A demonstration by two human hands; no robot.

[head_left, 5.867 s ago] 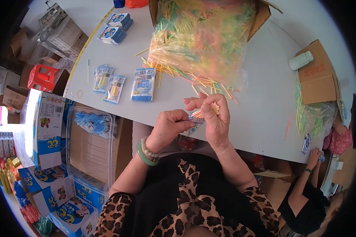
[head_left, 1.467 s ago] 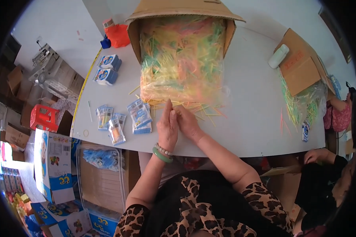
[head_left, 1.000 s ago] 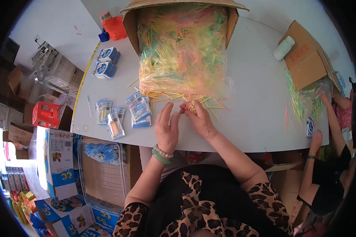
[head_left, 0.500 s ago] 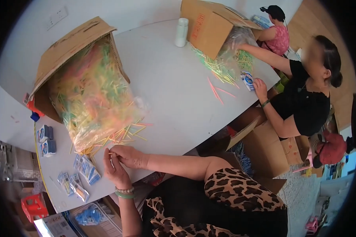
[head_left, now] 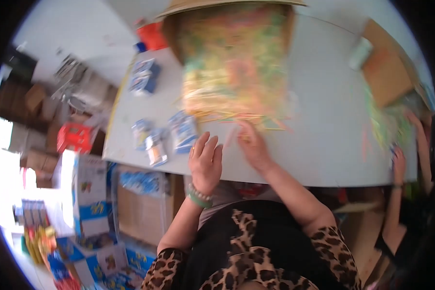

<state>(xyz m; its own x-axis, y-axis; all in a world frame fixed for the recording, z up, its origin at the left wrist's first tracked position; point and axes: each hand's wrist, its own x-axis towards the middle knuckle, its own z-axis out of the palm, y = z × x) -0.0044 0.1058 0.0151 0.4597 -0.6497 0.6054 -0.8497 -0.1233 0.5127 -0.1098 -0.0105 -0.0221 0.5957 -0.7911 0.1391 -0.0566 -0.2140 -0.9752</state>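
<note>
My left hand (head_left: 206,162) is raised over the table's front edge, fingers stretched out, with nothing in it. To its right, my right hand (head_left: 254,149) has its fingers curled at the front of a pile of thin coloured sticks (head_left: 273,128). A few thin sticks seem to be between those fingers, though motion blurs them. Behind them a clear plastic bag (head_left: 234,72) full of such sticks spills out of a tipped cardboard box (head_left: 171,36). Left of my hands lie blue-and-white packets (head_left: 182,133), with smaller packets (head_left: 155,149) beside them.
Blue packs (head_left: 144,77) stand at the table's far left, near a red object (head_left: 152,36). On the right are a second cardboard box (head_left: 386,72), a white bottle (head_left: 360,54) and a co-worker's hands (head_left: 398,162). A red stool (head_left: 75,137) and printed cartons (head_left: 92,193) are off the left side.
The view has swung left, so the table sits further right and the left-side floor shows. My hands, together before, are now apart, the left one opened out.
</note>
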